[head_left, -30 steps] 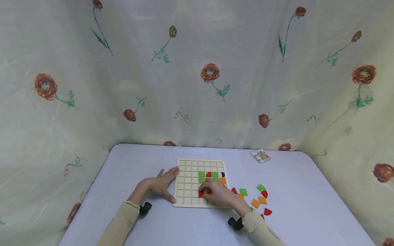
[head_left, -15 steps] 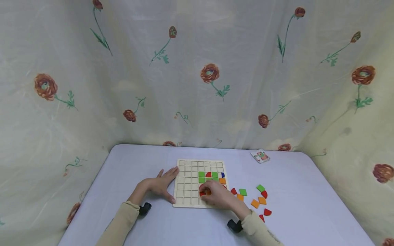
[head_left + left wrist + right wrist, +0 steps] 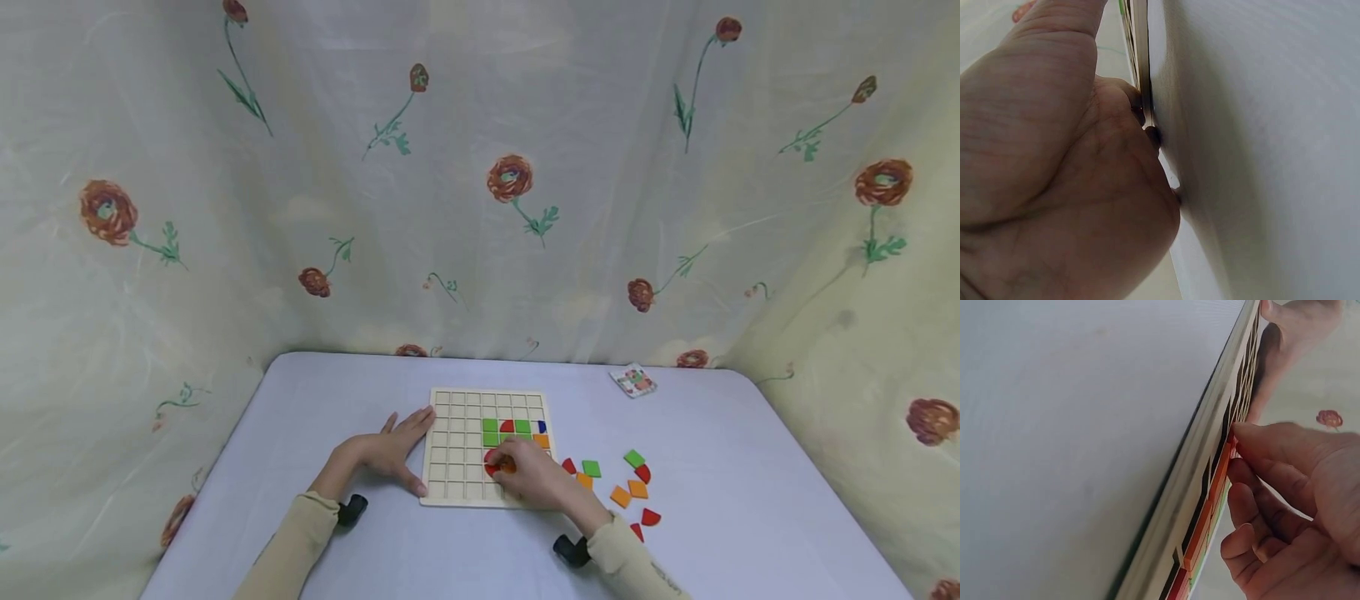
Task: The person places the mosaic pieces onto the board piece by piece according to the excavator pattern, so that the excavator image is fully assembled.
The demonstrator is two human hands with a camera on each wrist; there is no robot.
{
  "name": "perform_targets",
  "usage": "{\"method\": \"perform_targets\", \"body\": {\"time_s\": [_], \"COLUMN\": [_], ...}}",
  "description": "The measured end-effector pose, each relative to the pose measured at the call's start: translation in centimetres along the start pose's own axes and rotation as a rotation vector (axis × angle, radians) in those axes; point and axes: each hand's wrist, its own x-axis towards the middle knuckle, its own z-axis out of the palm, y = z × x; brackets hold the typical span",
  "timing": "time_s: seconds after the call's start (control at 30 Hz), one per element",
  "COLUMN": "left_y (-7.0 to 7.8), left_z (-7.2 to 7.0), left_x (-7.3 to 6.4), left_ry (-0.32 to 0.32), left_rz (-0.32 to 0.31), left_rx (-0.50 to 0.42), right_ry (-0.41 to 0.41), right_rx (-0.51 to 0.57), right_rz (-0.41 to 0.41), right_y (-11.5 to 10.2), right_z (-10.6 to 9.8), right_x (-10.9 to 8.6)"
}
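Observation:
A pale gridded board [image 3: 452, 433] lies on the table, with green tiles [image 3: 490, 426], an orange tile [image 3: 541, 440] and red quarter-circle pieces in some squares. Fingers spread, my left hand [image 3: 392, 452] rests against the board's left edge, thumb at the near corner. My right hand [image 3: 534, 477] is over the lower right of the board, thumb and index finger pinching a red quarter-circle piece [image 3: 491, 470] at its square. Close up in the right wrist view, those fingertips meet at the red piece [image 3: 1232, 437], beside orange tiles [image 3: 1200, 540]. The right hand hides several squares.
Right of the board lie loose pieces: green tiles [image 3: 634, 459], orange tiles [image 3: 620, 497] and red quarter circles [image 3: 650, 517]. A small patterned card stack [image 3: 633, 381] lies near the far edge. A flowered curtain [image 3: 480, 250] stands behind the table.
The right fingertips have shifted slightly to the right over the same squares, uncovering a red piece just above the pinched one. The left hand has stayed still.

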Motion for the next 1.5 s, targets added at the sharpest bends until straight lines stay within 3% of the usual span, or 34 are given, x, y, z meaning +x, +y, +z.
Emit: {"method": "perform_targets", "body": {"time_s": [0.33,0.53,0.6,0.73,0.9,1.13,1.3,1.5], "left_y": [0.0,0.0,0.0,-0.1,-0.2,-0.2,-0.4,-0.2], "left_z": [0.1,0.2,0.2,0.2,0.1,0.1,0.1,0.1], "left_x": [0.1,0.3,0.3,0.4,0.2,0.1,0.0,0.2], "left_ry": [-0.001,0.0,0.001,0.005,0.014,0.011,0.014,0.013], "left_rz": [0.008,0.003,0.001,-0.001,0.0,0.005,0.01,0.02], "left_rx": [-0.009,0.003,0.007,0.019,0.022,0.01,0.007,-0.006], "right_ry": [0.015,0.093,0.122,0.167,0.211,0.206,0.211,0.233], "right_rx": [0.021,0.08,0.105,0.154,0.115,0.053,0.033,0.045], "right_rz": [0.017,0.03,0.065,0.211,0.375,0.576,0.6,0.548], "right_y": [0.2,1.4,2.1,4.3,8.1,12.7,13.7,14.4], "right_z": [-0.2,-1.7,-2.5,-4.2,-6.3,-8.5,-8.6,-8.5], "right_x": [-0.4,-1.7,-2.4,-4.0,-6.6,-10.0,-10.4,-10.5]}}
